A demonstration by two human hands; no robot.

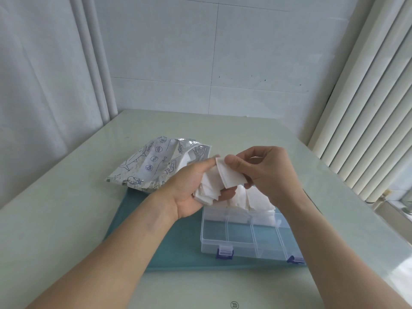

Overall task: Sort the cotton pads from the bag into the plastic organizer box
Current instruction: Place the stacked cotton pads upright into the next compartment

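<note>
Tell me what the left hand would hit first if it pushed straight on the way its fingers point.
Probably the right hand: the left hand, holding a stack of cotton pads, points right toward it, and they already meet at one pad. Depth is uncertain.

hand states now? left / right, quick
Left hand: holds a fanned bunch of cotton pads in its palm.
Right hand: pinches one small stack of pads above the organizer box.

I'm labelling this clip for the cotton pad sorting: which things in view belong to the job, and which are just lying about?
Part of the job:
left hand holding a stack of cotton pads
right hand pinching one pad
foil bag
organizer box

Just there:
teal mat
table
window blinds
</note>
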